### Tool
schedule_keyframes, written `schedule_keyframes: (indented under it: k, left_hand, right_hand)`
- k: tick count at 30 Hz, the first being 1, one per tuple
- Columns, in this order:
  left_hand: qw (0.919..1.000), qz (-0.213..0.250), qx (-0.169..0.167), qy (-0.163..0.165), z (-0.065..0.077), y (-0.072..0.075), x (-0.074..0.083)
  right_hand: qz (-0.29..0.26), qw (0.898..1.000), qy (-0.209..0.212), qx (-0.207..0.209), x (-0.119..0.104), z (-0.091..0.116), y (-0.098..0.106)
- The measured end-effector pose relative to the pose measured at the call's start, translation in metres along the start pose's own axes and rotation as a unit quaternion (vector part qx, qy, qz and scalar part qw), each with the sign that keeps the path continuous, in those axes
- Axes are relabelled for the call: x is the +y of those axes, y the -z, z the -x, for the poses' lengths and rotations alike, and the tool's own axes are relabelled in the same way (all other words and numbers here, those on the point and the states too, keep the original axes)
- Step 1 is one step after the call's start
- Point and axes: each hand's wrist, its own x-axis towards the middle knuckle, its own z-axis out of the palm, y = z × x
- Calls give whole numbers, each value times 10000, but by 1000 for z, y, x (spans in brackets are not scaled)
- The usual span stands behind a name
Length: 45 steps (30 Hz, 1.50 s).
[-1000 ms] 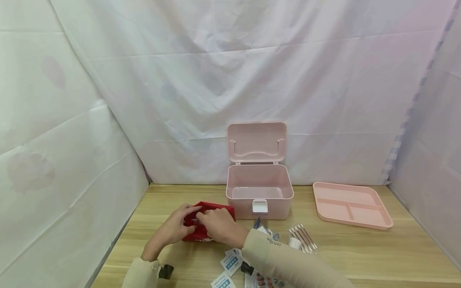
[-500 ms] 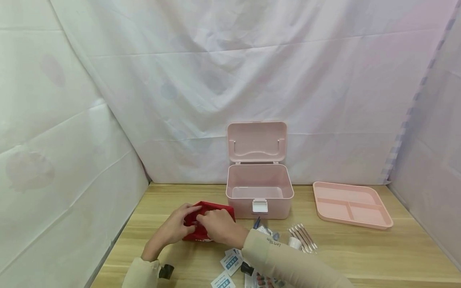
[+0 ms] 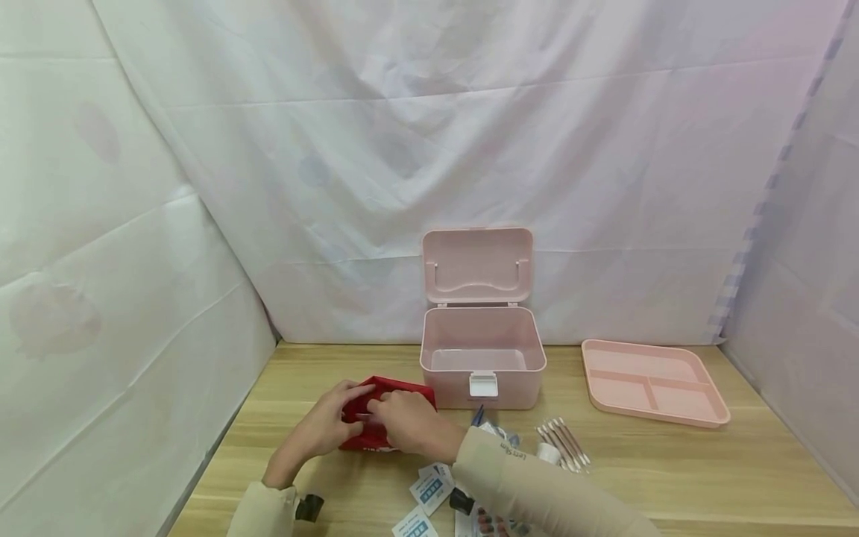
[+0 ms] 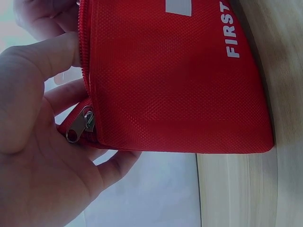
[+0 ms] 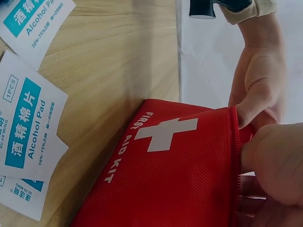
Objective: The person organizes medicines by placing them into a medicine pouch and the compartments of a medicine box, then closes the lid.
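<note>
Head view: red woven-fabric zip pouch point(image 4: 175, 94) stands on the pale wood-grain table point(image 3: 671, 470), just beside the pink plastic box point(image 3: 513, 389). Left hand point(image 3: 325, 421) clamps fingers on the pouch's mouth; right hand point(image 3: 409, 421) reaches inside, finger state undeterminable. Recommended: brace the mouth wide, reaching clear of the red zip teeth point(image 4: 85, 47).

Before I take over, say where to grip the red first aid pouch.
Grip the red first aid pouch by its zippered rim, likely best from the left, where the left hand holds: it opens upward, offering a thin edge, and the right hand reaches in from the right.
</note>
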Motion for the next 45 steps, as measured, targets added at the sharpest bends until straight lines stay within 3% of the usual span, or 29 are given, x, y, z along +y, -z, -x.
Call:
schedule_keyframes:
  k: [6, 11, 16, 22, 34, 45]
  left_hand:
    - [9999, 78, -9, 67, 0, 0, -1]
    - [9999, 110, -23, 62, 0, -1, -1]
    - [9999, 133, 0, 106, 0, -1, 0]
    - [9997, 202, -26, 156, 0, -1, 0]
    - [9997, 181, 39, 182, 0, -1, 0]
    - [9997, 178, 15, 166, -1, -2, -2]
  right_hand:
    - [-366, 9993, -59, -91, 3, 4, 6]
    - [-740, 9970, 70, 211, 11, 14, 17]
    - [-1327, 9894, 200, 553, 27, 33, 34]
    - [-1996, 9776, 12, 662, 56, 63, 41]
    - [-2898, 9536, -84, 806, 118, 122, 19]
    - [-3549, 9272, -1125, 398, 129, 148, -20]
